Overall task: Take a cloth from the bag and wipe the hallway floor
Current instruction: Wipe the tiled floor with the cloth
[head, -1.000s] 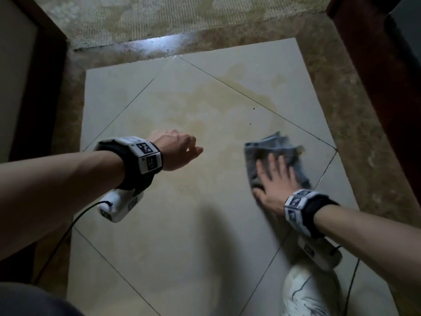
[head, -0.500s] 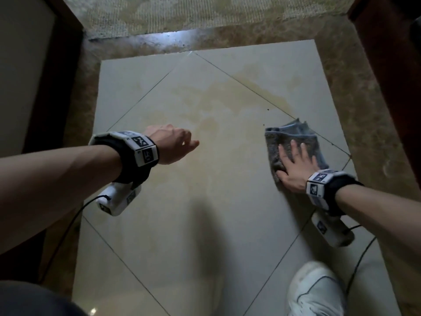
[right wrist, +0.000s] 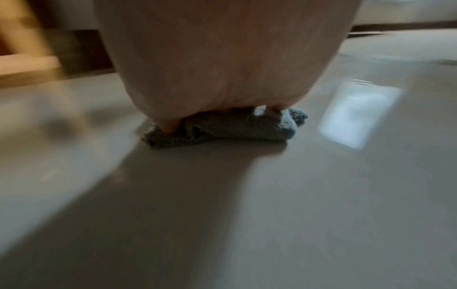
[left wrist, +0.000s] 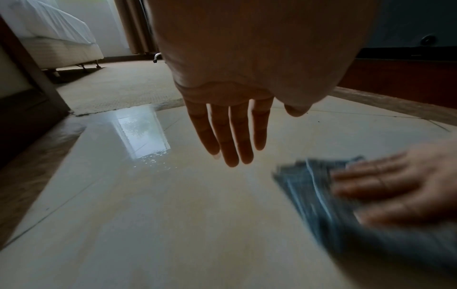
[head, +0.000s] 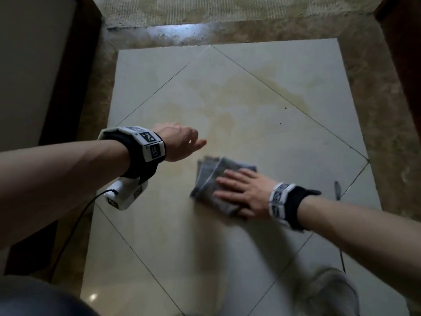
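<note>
Having been swept leftward across the floor tiles [head: 250, 236], the cloth [head: 211, 179] is pressed by the flat right hand [head: 247, 193]; the left hand [head: 180, 143] hovers empty, fingers straight.

Cloth [head: 211, 179] was grey-blue w/ pale stripe; floor [head: 227, 247] around it cream tile w/ yellowish stain beyond; brown mottled border [head: 376, 110] outside; carpet [head: 205, 8] beyond was beige patterned; wristbands black/white
</note>
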The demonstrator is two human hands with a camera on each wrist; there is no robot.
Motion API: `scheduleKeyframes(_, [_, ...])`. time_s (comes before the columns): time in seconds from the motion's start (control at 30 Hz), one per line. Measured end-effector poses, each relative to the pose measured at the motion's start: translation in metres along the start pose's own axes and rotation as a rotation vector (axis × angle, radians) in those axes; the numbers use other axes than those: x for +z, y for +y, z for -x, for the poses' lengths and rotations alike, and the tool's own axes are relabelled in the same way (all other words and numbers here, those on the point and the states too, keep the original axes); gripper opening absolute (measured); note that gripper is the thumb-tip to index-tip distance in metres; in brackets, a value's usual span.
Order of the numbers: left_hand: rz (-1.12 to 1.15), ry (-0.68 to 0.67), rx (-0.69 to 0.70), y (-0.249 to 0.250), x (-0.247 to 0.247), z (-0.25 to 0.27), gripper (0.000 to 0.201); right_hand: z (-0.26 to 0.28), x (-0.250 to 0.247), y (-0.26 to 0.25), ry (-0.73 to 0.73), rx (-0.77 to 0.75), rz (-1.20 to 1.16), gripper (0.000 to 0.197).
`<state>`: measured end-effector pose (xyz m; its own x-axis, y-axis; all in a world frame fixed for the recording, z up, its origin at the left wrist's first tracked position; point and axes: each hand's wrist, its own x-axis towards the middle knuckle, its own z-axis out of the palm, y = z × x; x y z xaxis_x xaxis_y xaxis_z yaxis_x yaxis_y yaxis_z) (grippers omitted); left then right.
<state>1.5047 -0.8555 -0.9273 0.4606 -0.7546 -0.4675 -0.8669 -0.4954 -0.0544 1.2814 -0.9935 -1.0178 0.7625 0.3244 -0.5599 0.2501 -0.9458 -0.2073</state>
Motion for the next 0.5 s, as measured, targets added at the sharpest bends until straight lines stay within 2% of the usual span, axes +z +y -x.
scheduleKeyframes(0.13, [0.033, 0.015, -0.055, -0.022, 0.004, 0.005, 0.055, 0.005, -0.011, 0.038, 0.062, 0.523, -0.206, 0.075])
scheduleKeyframes(0.23, [0.076, 0.008, -0.089, -0.039, 0.011, 0.009, 0.055, -0.017, -0.021, 0.009, 0.060, 0.657, -0.346, 0.078])
scheduleKeyframes(0.3, [0.074, 0.005, -0.098, -0.047, 0.013, 0.012, 0.056, -0.032, -0.012, -0.026, 0.105, 0.552, -0.282, 0.083])
scheduleKeyframes(0.37, [0.067, 0.012, -0.096, -0.052, 0.013, 0.015, 0.056, -0.041, -0.001, -0.063, 0.169, 0.278, -0.127, 0.086])
scheduleKeyframes(0.5, [0.028, 0.009, -0.102, -0.057, 0.011, 0.022, 0.056, -0.050, 0.015, -0.116, 0.094, -0.279, 0.028, 0.068])
